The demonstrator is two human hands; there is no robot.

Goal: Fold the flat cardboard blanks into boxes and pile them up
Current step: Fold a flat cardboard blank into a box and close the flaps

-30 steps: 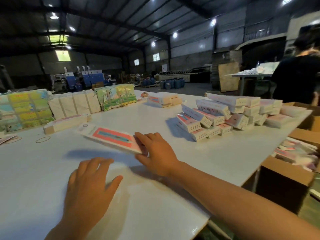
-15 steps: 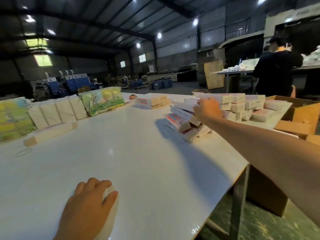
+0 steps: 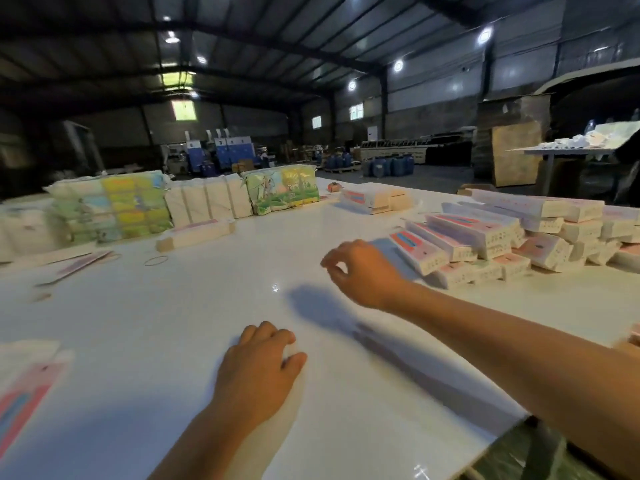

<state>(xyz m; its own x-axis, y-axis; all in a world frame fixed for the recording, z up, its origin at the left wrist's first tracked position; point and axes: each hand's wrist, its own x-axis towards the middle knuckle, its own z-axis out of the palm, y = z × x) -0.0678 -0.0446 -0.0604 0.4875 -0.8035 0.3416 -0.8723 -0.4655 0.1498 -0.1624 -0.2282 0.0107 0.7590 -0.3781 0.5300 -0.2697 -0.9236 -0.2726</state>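
Boxes of pink-and-white folded cardboard sit piled on our white desk, and our right hand, back from there, hangs loose and empty while our left hand rests curled, so a new flat pink-and-white cardboard blank comes next.

White table; pink-and-blue striped white boxes.

On the counter, the pile of folded boxes sits at right, wrapped bundles line the far left edge, a flat blank lies at lower left, and both hands rest between them.
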